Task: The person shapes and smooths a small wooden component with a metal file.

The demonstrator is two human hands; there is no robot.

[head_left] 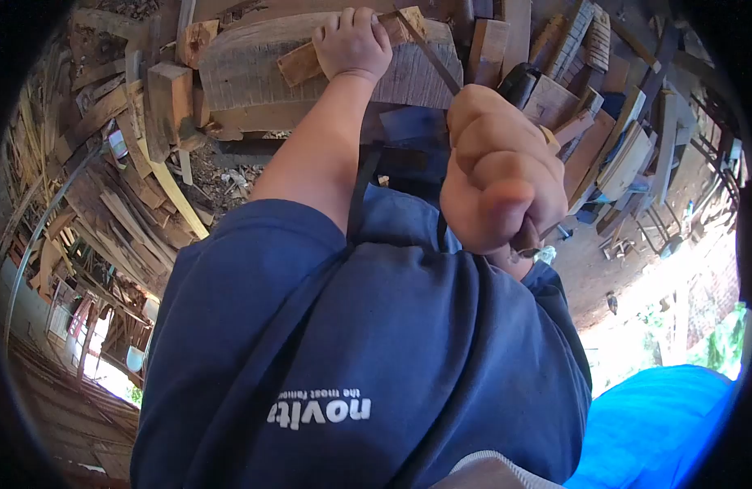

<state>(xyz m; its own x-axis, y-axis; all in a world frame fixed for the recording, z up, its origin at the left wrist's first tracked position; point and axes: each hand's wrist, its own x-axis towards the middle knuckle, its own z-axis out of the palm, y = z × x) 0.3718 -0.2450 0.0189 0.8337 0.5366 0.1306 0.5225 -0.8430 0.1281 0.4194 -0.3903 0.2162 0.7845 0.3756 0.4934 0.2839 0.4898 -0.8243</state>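
My left hand [353,45] presses palm down on a small brown wood block [301,63], its fingers curled over the far side. The block lies at a slant on a thick, weathered grey board [254,77]. My right hand [502,167] is wrapped round the handle of a tool with a long narrow blade [435,59], close to the camera. The blade is seen almost edge-on and crosses the block's right end. Whether it has teeth does not show. The handle's butt [526,238] sticks out below my fist.
Upright wood blocks [171,98] stand left of the board. Scrap planks [624,155] are heaped on the right, and more offcuts [107,212] lie on the left. A blue sheet or cover [661,424] is at the lower right.
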